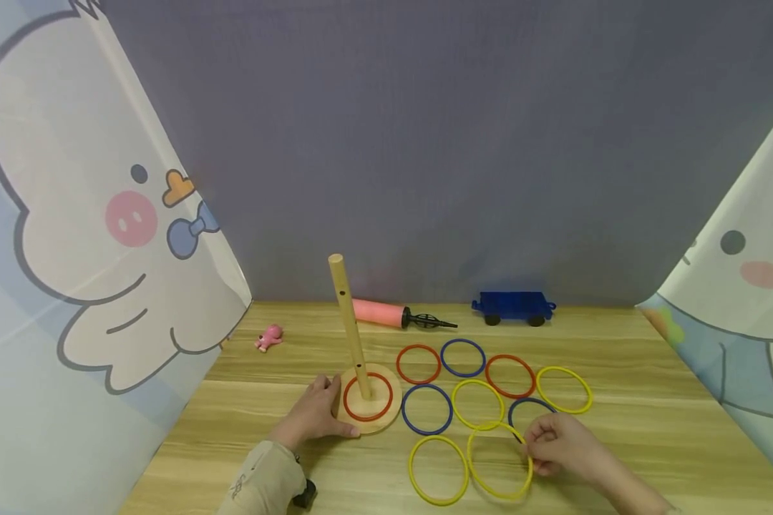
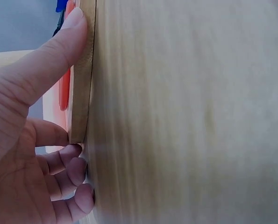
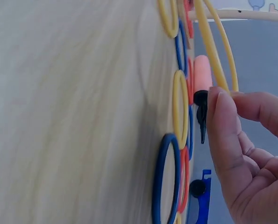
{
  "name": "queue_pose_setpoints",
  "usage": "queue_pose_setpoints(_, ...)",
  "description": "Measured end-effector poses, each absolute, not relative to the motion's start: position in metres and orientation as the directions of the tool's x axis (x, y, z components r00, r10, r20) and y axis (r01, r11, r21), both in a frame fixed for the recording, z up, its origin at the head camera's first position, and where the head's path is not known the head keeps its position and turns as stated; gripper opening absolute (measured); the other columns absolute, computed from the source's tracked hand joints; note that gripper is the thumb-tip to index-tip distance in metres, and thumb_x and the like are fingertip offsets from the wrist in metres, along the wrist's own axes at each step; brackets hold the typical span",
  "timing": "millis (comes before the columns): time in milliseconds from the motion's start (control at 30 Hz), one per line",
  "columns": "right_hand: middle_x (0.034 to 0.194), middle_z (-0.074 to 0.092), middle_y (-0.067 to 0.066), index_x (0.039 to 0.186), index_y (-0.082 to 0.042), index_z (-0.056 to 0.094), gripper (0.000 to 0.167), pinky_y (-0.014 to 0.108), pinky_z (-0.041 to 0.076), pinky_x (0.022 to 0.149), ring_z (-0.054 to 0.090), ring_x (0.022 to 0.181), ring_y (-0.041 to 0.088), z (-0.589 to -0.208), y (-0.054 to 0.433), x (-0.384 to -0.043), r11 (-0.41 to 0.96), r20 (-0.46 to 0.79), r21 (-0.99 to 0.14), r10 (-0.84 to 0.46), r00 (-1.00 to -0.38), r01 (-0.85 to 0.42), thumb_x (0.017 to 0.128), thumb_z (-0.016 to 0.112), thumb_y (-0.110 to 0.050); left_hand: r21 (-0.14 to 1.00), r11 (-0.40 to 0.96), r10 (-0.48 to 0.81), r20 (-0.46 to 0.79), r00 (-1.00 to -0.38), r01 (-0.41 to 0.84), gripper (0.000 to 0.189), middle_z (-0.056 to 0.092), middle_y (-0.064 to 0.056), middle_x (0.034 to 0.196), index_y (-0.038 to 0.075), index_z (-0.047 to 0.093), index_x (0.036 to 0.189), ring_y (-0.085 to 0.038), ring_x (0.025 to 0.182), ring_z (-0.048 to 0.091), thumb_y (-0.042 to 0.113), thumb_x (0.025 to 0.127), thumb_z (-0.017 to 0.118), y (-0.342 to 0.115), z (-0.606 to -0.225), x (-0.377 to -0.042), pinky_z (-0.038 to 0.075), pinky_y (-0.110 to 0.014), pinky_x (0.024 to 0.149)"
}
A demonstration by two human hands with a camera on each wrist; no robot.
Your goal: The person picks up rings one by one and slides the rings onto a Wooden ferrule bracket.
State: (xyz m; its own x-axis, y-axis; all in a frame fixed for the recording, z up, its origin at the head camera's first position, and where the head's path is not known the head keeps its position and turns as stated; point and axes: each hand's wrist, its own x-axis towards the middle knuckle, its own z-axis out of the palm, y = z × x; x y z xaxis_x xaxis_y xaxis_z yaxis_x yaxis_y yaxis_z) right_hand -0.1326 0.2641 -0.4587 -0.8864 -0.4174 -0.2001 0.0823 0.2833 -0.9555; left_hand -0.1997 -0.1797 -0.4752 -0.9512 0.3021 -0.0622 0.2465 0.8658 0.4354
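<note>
A wooden ring-toss stand, with an upright peg (image 1: 349, 322) on a round base (image 1: 396, 415), stands left of centre in the head view. One red ring (image 1: 389, 406) lies on the base around the peg. My left hand (image 1: 315, 413) grips the base's left edge, thumb at the near side and fingers round the rim (image 2: 78, 119). Between thumb and forefinger, my right hand (image 1: 562, 447) pinches a yellow ring (image 1: 470, 461) by its right side. In the right wrist view this ring (image 3: 213, 46) is raised off the table, tilted.
Several red, blue and yellow rings lie on the table right of the stand, among them a near yellow ring (image 1: 411, 468) and a blue ring (image 1: 404, 411). Behind are a pink balloon pump (image 1: 380, 312), a blue toy wagon (image 1: 514, 305) and a small pink figure (image 1: 270, 336).
</note>
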Motion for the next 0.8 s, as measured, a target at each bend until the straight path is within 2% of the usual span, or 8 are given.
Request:
queue_pose_setpoints(167,0.079,0.066,0.009,0.098,0.011,0.059,0.018,0.030,0.055,0.062,0.064,0.066,0.015,-0.452,0.254,-0.140,0.211,-0.246,-0.963,-0.423,-0.872,0.169,0.092,0.064,-0.005,0.443,0.863,0.303,-0.066,-0.951,0.244,0.119,0.044,-0.020,0.118,-0.009,0.036,0.146,-0.034,0.109,0.047,0.054,0.061,0.088,-0.179,-0.476,-0.199,0.042,-0.050,0.091)
queue_pose_setpoints(300,0.085,0.067,0.012,0.102,0.011,0.056,0.023,0.031,0.055,0.065,0.065,0.069,0.015,-0.445,0.245,-0.147,0.170,-0.244,-0.968,-0.449,-0.860,0.186,0.092,0.065,-0.008,0.440,0.865,0.301,-0.067,-0.951,0.243,0.118,0.044,-0.020,0.120,-0.009,0.035,0.146,-0.034,0.110,0.046,0.055,0.061,0.088,-0.179,-0.476,-0.199,0.042,-0.050,0.092)
queue_pose_setpoints(433,0.086,0.067,0.013,0.105,0.012,0.055,0.026,0.033,0.056,0.067,0.065,0.070,0.017,-0.438,0.234,-0.153,0.148,-0.221,-0.974,-0.464,-0.858,0.171,0.094,0.064,-0.009,0.441,0.863,0.302,-0.064,-0.951,0.245,0.118,0.044,-0.019,0.120,-0.009,0.035,0.146,-0.035,0.110,0.046,0.054,0.061,0.088,-0.179,-0.475,-0.198,0.042,-0.050,0.092)
queue_pose_setpoints(800,0.085,0.068,0.009,0.108,0.013,0.057,0.028,0.035,0.056,0.069,0.065,0.071,0.017,-0.414,0.197,-0.165,0.136,-0.162,-0.984,-0.407,-0.899,0.116,0.093,0.066,-0.008,0.443,0.863,0.299,-0.056,-0.953,0.245,0.118,0.044,-0.018,0.117,-0.010,0.035,0.146,-0.033,0.107,0.046,0.054,0.062,0.088,-0.178,-0.473,-0.197,0.042,-0.049,0.091)
